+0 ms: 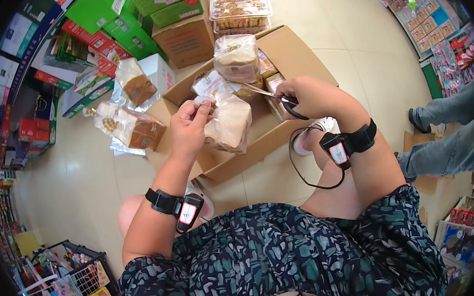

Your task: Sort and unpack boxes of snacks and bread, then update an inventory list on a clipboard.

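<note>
My left hand [188,128] pinches the gathered top of a clear plastic bag holding a pale, block-shaped item [230,127], which looks like a loaf of bread. In my right hand [314,100] is a pair of scissors [262,90] with black handles, its blades pointing left toward the bag top; whether they touch it I cannot tell. Both hands are over an open cardboard box [301,58] with small packets inside. Another similar bagged loaf [236,59] rests at the box's far side. Left of the box lie two more bagged brown blocks, one nearer [137,131] and one farther [139,88].
Clear trays of baked goods [239,4] stand behind the box, beside a closed carton [184,41] topped with green boxes [171,7]. Shelves of packaged goods line the left. At right, another person's jeans-clad legs [449,129] show near a hanging-goods display [432,24].
</note>
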{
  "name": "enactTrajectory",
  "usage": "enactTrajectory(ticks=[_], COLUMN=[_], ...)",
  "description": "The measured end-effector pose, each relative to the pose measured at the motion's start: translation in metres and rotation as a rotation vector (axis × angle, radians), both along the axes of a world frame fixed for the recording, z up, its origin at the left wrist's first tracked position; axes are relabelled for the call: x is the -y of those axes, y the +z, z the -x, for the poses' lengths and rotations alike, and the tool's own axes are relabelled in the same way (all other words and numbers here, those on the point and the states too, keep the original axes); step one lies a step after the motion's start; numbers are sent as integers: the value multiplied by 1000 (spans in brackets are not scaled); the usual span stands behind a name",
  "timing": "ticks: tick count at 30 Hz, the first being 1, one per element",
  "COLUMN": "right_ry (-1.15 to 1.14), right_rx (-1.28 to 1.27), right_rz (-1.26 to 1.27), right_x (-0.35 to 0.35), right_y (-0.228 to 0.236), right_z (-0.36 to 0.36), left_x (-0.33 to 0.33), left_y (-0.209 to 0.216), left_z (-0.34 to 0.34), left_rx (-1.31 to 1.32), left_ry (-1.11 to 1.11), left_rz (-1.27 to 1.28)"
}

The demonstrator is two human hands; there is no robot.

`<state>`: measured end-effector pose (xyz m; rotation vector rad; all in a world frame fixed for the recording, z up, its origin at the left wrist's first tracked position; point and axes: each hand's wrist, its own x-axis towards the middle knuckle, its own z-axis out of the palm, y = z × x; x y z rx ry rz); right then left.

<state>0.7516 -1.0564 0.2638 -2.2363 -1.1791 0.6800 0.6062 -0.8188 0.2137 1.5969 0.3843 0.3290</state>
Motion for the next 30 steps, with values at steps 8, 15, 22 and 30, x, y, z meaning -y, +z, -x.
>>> enactTrajectory(ticks=[8, 15, 22, 30], right_ry=[-118, -193, -264, -260], right_rx=[-12, 36, 13, 15], right_rz=[-84, -210, -217, -229], right_x=[13, 23, 33, 29], right_y=[19, 20, 21, 22], right_z=[-3, -8, -13, -11], left_x=[28, 74, 77, 58], left_y=[-60, -129, -112, -194], left_z=[-41, -72, -85, -64], left_rx=[-147, -246, -387, -668], left_ry=[-188, -395, 27, -66], left_rz=[0, -85, 430, 504])
